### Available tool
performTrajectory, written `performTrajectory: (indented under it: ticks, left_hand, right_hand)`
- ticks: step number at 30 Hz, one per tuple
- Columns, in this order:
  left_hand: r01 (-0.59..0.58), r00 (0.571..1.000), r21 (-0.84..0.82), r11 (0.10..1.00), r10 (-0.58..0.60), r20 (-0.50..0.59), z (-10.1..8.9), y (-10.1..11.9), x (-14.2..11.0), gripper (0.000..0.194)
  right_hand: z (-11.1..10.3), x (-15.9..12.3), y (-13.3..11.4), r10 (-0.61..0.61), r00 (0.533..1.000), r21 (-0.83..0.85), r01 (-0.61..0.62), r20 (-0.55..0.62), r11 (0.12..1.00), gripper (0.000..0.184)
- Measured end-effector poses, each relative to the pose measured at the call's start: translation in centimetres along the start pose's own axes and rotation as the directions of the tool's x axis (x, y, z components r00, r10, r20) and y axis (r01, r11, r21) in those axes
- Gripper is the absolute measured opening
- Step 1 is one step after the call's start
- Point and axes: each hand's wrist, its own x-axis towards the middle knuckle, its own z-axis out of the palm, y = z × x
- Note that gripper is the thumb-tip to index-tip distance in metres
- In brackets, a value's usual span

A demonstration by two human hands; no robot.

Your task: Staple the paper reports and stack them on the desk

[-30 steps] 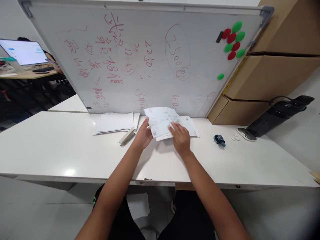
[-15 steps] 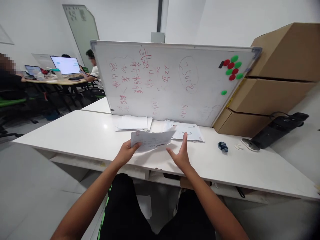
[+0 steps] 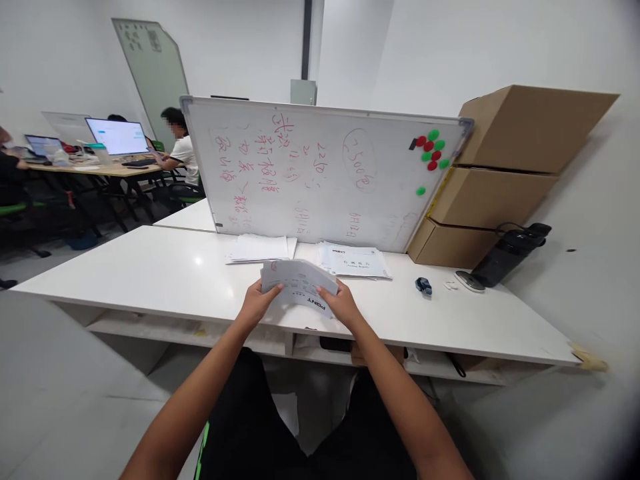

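Between my hands a printed paper sheet (image 3: 299, 283), marked "PONY" with a red stamp at one corner, bends in a curve above the front of the desk. My left hand (image 3: 259, 303) grips its left edge, thumb on top. On the right edge my right hand (image 3: 343, 303) is closed with its thumb over the print; whether there is more than one sheet I cannot tell. Behind it lie two paper stacks: a blank-looking stack (image 3: 257, 248) at the left and a printed stack (image 3: 355, 260) at the right.
A whiteboard (image 3: 320, 173) with red writing and round magnets leans behind the white desk (image 3: 165, 273). Cardboard boxes (image 3: 500, 193) are piled at the right, near a black bottle (image 3: 510, 253) and a small dark blue object (image 3: 423, 287). People sit at a table (image 3: 95, 170) far left.
My right hand, open and apart from the paper before, has closed on its right edge. The paper now curves between both hands. The view has shifted slightly to the right.
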Motion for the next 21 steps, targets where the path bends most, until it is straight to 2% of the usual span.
performTrajectory:
  ticks: [2,4,8,10,13,14,18,21]
  left_hand:
    - [0.032,0.998,0.023,0.999,-0.033,0.046,-0.4,-0.2,-0.1,0.055]
    - [0.053,0.990,0.077,0.996,-0.063,0.129,-1.0,-0.4,-0.3,0.054]
    - [0.029,0.972,0.130,0.991,-0.058,0.226,-1.5,-0.8,-0.6,0.057]
    - [0.015,0.964,0.173,0.985,-0.060,0.259,-1.3,-0.9,-0.6,0.056]
    - [-0.058,0.962,0.308,0.950,-0.029,0.272,-0.5,-1.0,-0.8,0.053]
    - [-0.082,0.964,0.352,0.932,-0.016,0.266,-0.2,-1.0,-0.8,0.053]
    - [-0.103,0.966,0.450,0.887,-0.018,0.257,0.5,-1.6,-1.2,0.054]
    - [-0.080,0.975,0.442,0.893,-0.021,0.219,0.5,-2.0,-1.6,0.052]
  right_hand:
    - [-0.2,-0.1,0.1,-0.001,0.998,0.022,0.002,-0.068,1.000,0.045]
    - [-0.7,-0.1,0.4,0.026,0.996,0.087,-0.018,-0.084,0.996,0.047]
    - [-1.7,-0.1,0.7,0.047,0.999,0.272,-0.051,0.021,0.961,0.064]
    - [-2.0,-0.2,0.6,0.066,0.992,0.283,-0.094,0.107,0.954,0.065]
    - [-2.0,-0.6,0.6,0.109,0.970,0.125,-0.138,0.218,0.983,0.054]
    - [-2.0,-0.7,0.6,0.115,0.972,0.053,-0.128,0.205,0.990,0.050]
    - [-1.3,-0.7,1.0,0.070,0.997,-0.159,-0.064,0.027,0.985,0.035]
    - [-0.9,-0.5,1.3,0.026,1.000,-0.236,-0.024,0.006,0.972,0.031]
